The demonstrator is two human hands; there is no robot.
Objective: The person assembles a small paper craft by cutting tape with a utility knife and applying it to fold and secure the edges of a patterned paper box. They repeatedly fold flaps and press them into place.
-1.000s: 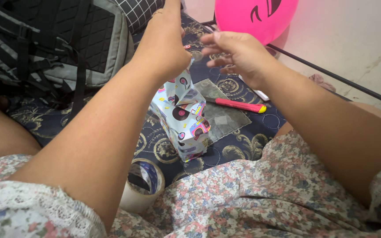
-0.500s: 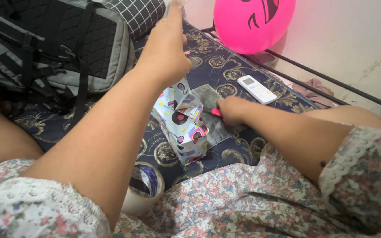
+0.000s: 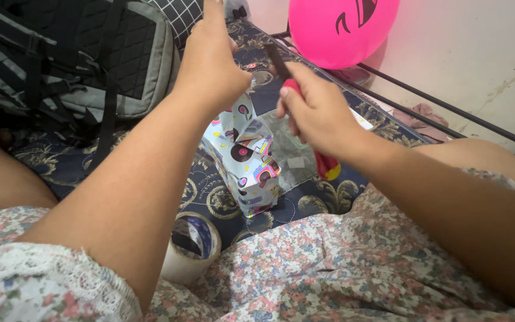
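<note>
My left hand (image 3: pixel 210 65) is raised in front of me, back toward the camera, fingers curled and one finger pointing straight up at the top edge of view. Its bare forearm runs down and left toward my body. My right hand (image 3: pixel 317 113) sits just beside it, slightly lower, closed in a fist-like grip with knuckles up. That bare forearm stretches back to the lower right.

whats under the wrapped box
The wrapped box stands on a dark blue patterned bedspread. A clear plastic sheet lies beside it on the right; whether it reaches under the box is hidden. The box's base covers whatever is directly beneath.
</note>
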